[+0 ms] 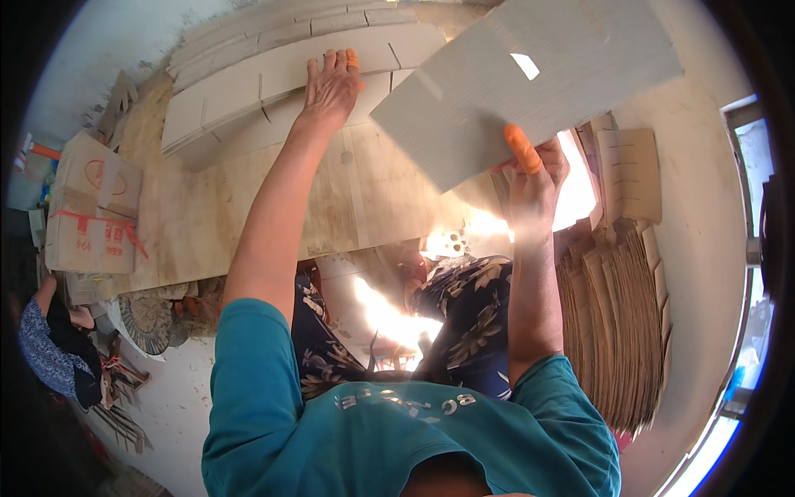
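My right hand (537, 178) pinches the lower edge of a large grey cardboard sheet (530, 91), tilted above the right side of the wooden table. An orange finger cover sits on its thumb, which presses on the sheet's face; the other fingers are partly hidden behind. Farther left, my left hand (333, 89) lies with fingers stretched out on a long stack of slotted cardboard strips (224, 103). One of its fingertips also wears an orange cover. The strips run along the far part of the table, with dark slots cut in their edges.
The wooden table (331, 199) spans in front of me. A taped carton (95, 203) stands at its left end. Brown cardboard sheets (617, 323) are stacked upright at my right, beside a wall. Another person (58, 348) is partly visible at far left.
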Available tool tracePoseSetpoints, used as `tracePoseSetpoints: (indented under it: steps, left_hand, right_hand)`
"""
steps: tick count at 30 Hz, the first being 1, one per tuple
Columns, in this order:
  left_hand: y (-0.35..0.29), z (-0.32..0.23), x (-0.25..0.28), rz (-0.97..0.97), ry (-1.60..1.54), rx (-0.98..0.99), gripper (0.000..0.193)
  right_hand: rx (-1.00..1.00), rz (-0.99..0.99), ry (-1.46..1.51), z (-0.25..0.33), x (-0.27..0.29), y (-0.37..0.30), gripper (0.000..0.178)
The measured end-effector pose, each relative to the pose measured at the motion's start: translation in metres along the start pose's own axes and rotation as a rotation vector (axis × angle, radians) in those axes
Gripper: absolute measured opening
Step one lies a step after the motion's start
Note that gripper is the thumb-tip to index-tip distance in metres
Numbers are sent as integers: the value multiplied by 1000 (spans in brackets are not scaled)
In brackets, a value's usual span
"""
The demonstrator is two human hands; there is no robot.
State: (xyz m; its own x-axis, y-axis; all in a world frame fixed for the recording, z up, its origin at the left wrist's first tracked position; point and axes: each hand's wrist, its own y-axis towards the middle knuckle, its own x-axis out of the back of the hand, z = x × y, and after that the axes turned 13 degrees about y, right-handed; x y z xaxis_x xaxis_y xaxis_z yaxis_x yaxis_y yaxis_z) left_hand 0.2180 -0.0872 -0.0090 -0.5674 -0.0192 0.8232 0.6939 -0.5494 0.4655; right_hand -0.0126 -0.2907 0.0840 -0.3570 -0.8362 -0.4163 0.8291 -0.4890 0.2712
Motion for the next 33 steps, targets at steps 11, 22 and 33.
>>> tracePoseSetpoints:
  steps: [11, 22, 33]
  left_hand:
    - [10, 18, 6, -201, -225, -171, 15]
    - [-13, -18, 58, -233, 75, -474, 45]
    - [-48, -57, 99, -264, 19, -591, 45]
  right_hand:
    - [-87, -85, -215, -57, 12, -2, 18]
    - [-110, -117, -292, -43, 18, 0, 22]
    - [-101, -65, -371, -44, 17, 0, 19]
